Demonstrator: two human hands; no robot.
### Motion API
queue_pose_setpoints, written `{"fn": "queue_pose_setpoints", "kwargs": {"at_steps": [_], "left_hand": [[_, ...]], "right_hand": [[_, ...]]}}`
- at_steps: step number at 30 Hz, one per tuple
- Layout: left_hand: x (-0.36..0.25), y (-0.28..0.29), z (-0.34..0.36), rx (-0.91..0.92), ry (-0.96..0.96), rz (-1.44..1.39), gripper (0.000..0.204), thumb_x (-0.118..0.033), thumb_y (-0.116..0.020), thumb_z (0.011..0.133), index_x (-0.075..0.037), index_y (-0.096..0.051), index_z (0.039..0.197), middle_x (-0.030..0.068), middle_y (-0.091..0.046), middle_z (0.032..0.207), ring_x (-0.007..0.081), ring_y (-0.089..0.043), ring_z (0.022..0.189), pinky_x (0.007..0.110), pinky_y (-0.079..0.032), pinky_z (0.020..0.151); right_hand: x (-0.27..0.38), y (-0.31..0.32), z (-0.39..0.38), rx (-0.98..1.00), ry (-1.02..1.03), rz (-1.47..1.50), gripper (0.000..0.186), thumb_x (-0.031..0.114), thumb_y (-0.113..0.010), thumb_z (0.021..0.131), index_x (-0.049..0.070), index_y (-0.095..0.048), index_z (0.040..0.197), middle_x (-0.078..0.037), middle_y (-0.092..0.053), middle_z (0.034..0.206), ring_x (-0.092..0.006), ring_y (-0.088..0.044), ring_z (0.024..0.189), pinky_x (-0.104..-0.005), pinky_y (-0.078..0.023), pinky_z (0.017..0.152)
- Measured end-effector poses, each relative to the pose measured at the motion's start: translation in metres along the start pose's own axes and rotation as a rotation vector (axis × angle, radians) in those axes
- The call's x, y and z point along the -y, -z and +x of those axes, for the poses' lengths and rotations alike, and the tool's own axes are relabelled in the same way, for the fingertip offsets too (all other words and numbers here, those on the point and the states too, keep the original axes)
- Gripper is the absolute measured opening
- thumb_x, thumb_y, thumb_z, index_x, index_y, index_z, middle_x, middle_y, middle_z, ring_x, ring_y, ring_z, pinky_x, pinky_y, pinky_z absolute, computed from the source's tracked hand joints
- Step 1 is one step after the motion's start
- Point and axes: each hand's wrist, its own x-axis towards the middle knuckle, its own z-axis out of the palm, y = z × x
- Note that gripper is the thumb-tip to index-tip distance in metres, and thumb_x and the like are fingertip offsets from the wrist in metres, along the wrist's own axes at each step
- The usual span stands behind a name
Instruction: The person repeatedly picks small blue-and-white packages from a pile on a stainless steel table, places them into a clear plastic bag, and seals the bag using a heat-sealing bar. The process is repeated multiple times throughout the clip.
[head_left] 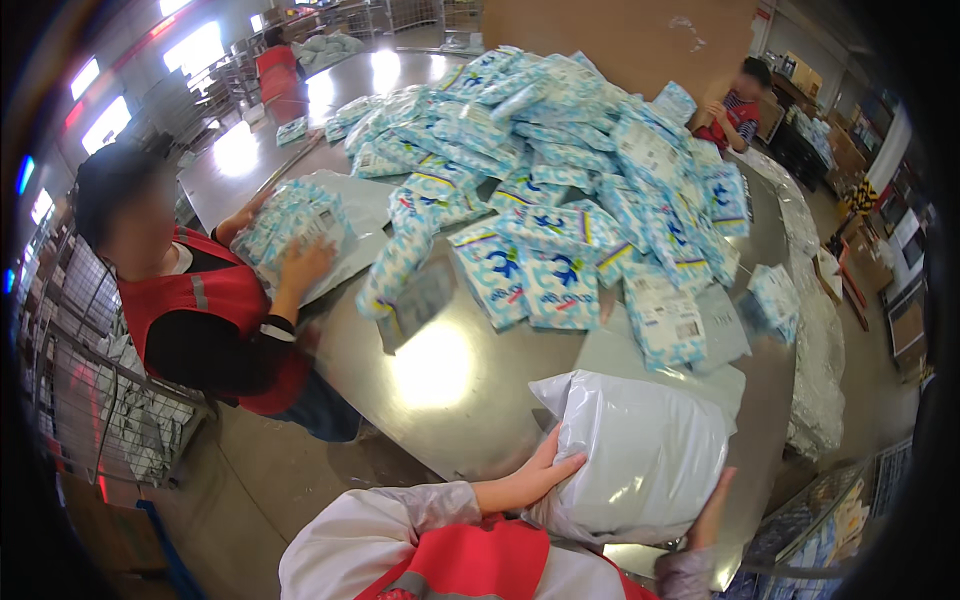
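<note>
A full, bulging white plastic mailing bag (640, 450) is held between my two hands at the near edge of the metal table. My left hand (535, 475) grips its left side, thumb on top and fingers partly hidden beneath. Against its right side lies my right hand (712, 510), whose fingers are mostly hidden by the bag. Just beyond the bag, a flat grey plastic mailing bag (610, 352) lies on the table. Blue-and-white soft packs (562, 285) rest right behind it, one showing a printed label.
Many similar packs (560, 110) form a heap across the metal table (430, 390). A co-worker in a red vest (200, 300) handles packs at left; two other people stand farther off. Clear plastic sheeting (815, 370) hangs at the right edge. Wire cages (110, 410) stand on both sides.
</note>
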Motion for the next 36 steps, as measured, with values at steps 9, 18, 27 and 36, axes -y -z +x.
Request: {"fn": "queue_pose_setpoints", "kwargs": {"at_steps": [9, 18, 27, 36], "left_hand": [[-0.016, 0.155, -0.038, -0.052, 0.524, -0.266, 0.067, -0.041, -0.05, 0.102, 0.005, -0.032, 0.148, 0.0137, -0.046, 0.147, 0.0258, -0.044, 0.134, 0.036, -0.034, 0.113], [-0.399, 0.425, 0.057, -0.599, -0.988, -0.518, 0.057, -0.038, -0.041, 0.105, -0.005, -0.027, 0.15, 0.0216, -0.036, 0.151, 0.0325, -0.037, 0.141, 0.048, -0.026, 0.119], [-0.188, 0.397, 0.101, -0.324, -0.324, 0.88, 0.069, -0.029, -0.07, 0.09, -0.005, -0.041, 0.148, 0.0191, -0.046, 0.148, 0.0301, -0.04, 0.139, 0.041, -0.032, 0.114], [-0.027, 0.296, 0.078, -0.255, 0.186, 1.826, 0.096, -0.045, -0.068, 0.085, -0.015, -0.014, 0.159, 0.0258, -0.005, 0.163, 0.0475, -0.001, 0.149, 0.072, -0.01, 0.111]], "right_hand": [[0.011, -0.133, 0.091, 0.569, -0.441, -0.478, 0.072, 0.056, -0.035, 0.103, 0.001, -0.034, 0.151, -0.013, -0.044, 0.15, -0.0265, -0.047, 0.132, -0.0381, -0.036, 0.111], [0.268, -0.562, 0.38, 0.392, 1.06, -0.316, 0.056, 0.041, -0.054, 0.099, 0.002, -0.049, 0.139, -0.018, -0.054, 0.139, -0.028, -0.055, 0.122, -0.0368, -0.043, 0.103], [0.092, -0.403, 0.256, 1.145, 0.54, -1.237, 0.042, 0.027, -0.061, 0.095, 0.005, -0.059, 0.132, -0.016, -0.06, 0.129, -0.031, -0.058, 0.118, -0.04, -0.045, 0.101], [-0.088, -0.036, 0.108, 0.132, -0.156, -1.621, 0.06, 0.034, -0.063, 0.091, 0.012, -0.045, 0.144, -0.023, -0.042, 0.146, -0.0403, -0.046, 0.13, -0.0534, -0.045, 0.099]]}}
